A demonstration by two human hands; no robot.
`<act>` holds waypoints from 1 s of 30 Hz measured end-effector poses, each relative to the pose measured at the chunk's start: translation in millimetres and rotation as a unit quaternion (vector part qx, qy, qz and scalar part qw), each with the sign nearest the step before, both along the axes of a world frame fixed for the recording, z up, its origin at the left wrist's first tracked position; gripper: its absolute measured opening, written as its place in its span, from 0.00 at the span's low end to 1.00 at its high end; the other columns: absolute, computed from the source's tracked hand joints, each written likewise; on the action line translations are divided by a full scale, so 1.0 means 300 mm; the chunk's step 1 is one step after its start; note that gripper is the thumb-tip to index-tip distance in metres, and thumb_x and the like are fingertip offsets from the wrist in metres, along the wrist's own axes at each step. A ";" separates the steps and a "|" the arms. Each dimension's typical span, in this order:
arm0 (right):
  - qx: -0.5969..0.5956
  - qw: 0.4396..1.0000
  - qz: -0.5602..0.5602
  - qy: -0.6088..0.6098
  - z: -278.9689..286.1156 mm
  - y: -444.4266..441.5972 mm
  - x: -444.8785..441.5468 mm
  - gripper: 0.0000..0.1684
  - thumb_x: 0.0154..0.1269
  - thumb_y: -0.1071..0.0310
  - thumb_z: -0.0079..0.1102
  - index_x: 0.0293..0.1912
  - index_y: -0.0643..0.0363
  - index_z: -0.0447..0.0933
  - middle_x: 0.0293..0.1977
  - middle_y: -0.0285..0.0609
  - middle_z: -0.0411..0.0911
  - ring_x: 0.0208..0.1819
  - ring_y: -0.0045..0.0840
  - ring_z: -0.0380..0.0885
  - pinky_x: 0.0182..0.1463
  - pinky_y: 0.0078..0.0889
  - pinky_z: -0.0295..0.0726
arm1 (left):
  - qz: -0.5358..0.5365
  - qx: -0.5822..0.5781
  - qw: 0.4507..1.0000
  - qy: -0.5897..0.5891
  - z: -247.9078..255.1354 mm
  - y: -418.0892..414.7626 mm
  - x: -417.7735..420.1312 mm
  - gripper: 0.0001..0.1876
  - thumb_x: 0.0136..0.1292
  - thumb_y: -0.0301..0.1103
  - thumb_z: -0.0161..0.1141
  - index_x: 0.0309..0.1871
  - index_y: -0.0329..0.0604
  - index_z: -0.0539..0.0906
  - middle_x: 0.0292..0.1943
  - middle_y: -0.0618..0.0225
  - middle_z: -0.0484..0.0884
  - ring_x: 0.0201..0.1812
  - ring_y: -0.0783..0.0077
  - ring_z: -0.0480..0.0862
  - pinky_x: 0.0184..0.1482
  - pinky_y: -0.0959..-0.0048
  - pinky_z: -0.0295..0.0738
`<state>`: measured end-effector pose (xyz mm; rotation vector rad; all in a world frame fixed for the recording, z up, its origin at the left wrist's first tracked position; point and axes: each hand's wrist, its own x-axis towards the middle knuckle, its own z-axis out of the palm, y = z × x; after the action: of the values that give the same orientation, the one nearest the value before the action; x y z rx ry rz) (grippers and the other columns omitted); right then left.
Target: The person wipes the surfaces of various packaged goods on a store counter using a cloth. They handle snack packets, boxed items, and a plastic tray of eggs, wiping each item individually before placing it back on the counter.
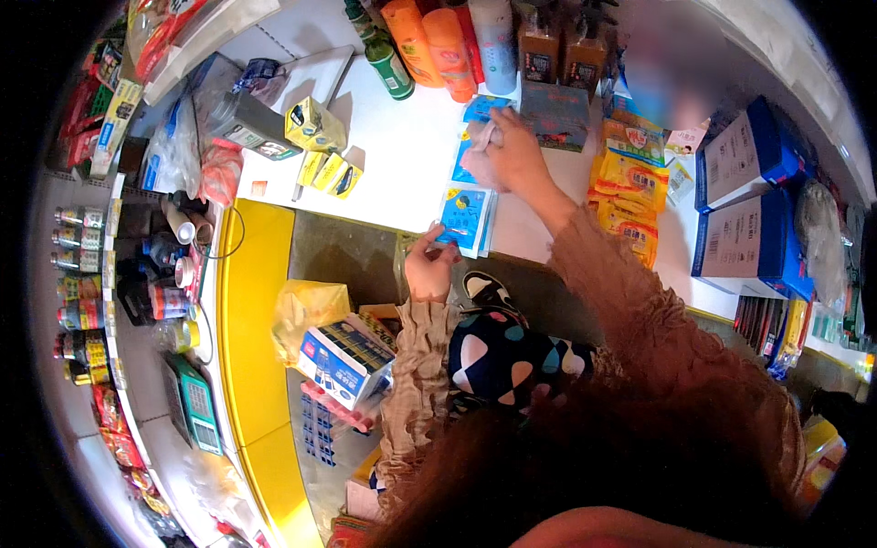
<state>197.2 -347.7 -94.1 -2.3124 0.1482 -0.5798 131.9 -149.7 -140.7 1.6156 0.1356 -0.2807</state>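
A stack of blue printed packets [464, 218] lies at the front edge of a white shelf [404, 154]. The fingertips of my left hand [429, 267] touch the stack's lower left corner. My right hand [507, 154] holds a crumpled pinkish cloth [482, 159] over more blue packets [488, 107] farther back, partly hiding them. To the right, yellow-orange soap packets [632, 179] lie in an overlapping row. A dark box [555, 113] sits behind my right hand.
Orange bottles [449, 48], a green bottle [389, 65] and brown pump bottles [539, 55] line the back. Small yellow boxes [330, 172] stand left, blue-and-white cartons [743, 240] right. Below are an open-topped carton [346, 359] and a yellow bag [312, 312].
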 end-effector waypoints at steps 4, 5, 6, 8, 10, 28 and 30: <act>0.040 0.988 0.111 -0.103 0.013 0.035 -0.051 0.24 0.49 0.69 0.56 0.50 0.60 0.71 0.52 0.56 0.68 0.54 0.43 0.67 0.57 0.33 0.66 | -0.009 0.020 1.000 -0.020 0.029 -0.023 -0.009 0.17 0.53 0.18 0.57 0.49 0.30 0.74 0.40 0.58 0.79 0.30 0.71 0.81 0.30 0.78 0.77; 0.007 0.981 0.149 -0.122 -0.014 0.035 -0.039 0.24 0.50 0.71 0.55 0.51 0.61 0.71 0.53 0.57 0.67 0.56 0.43 0.65 0.59 0.32 0.64 | -0.028 -0.001 0.999 0.023 0.012 -0.028 0.011 0.18 0.50 0.21 0.59 0.47 0.32 0.75 0.42 0.56 0.79 0.28 0.72 0.81 0.29 0.77 0.76; -0.015 0.980 0.184 -0.078 -0.040 0.006 -0.043 0.24 0.50 0.69 0.56 0.50 0.61 0.71 0.51 0.56 0.68 0.55 0.41 0.66 0.58 0.31 0.65 | -0.047 0.058 0.997 0.002 -0.011 -0.041 0.036 0.18 0.47 0.22 0.60 0.46 0.34 0.76 0.41 0.55 0.79 0.27 0.71 0.82 0.29 0.75 0.76; 0.057 0.974 0.216 -0.031 -0.081 -0.031 -0.047 0.24 0.51 0.67 0.58 0.50 0.62 0.71 0.50 0.54 0.70 0.54 0.35 0.68 0.56 0.30 0.66 | -0.051 0.129 0.985 -0.101 -0.105 -0.062 0.060 0.20 0.43 0.26 0.62 0.44 0.37 0.77 0.39 0.55 0.79 0.26 0.68 0.82 0.30 0.72 0.76; 0.174 0.969 0.173 0.004 -0.040 -0.005 -0.079 0.23 0.54 0.66 0.58 0.49 0.63 0.71 0.49 0.51 0.71 0.52 0.31 0.69 0.54 0.28 0.67 | -0.055 0.121 0.986 -0.101 -0.090 -0.085 0.051 0.20 0.42 0.27 0.62 0.43 0.40 0.77 0.35 0.55 0.79 0.28 0.61 0.82 0.33 0.69 0.76; 0.731 0.609 0.290 0.099 0.264 0.399 -0.283 0.20 0.66 0.62 0.44 0.55 0.61 0.64 0.51 0.40 0.69 0.54 0.26 0.67 0.59 0.32 0.64 | 0.290 -0.066 0.954 -0.018 0.110 0.331 -0.543 0.20 0.53 0.23 0.58 0.51 0.38 0.73 0.44 0.60 0.76 0.42 0.73 0.79 0.43 0.77 0.73; 0.753 0.571 0.290 0.147 0.246 0.509 -0.332 0.21 0.65 0.61 0.44 0.54 0.60 0.64 0.51 0.40 0.69 0.54 0.26 0.67 0.58 0.33 0.64 | 0.338 -0.064 0.939 -0.023 0.117 0.319 -0.584 0.20 0.56 0.21 0.57 0.54 0.35 0.70 0.48 0.59 0.73 0.42 0.71 0.77 0.41 0.76 0.76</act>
<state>97.6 -195.0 -20.1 -0.5851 -0.0087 0.3128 -43.4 -53.9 -105.6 1.3543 0.6079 0.2764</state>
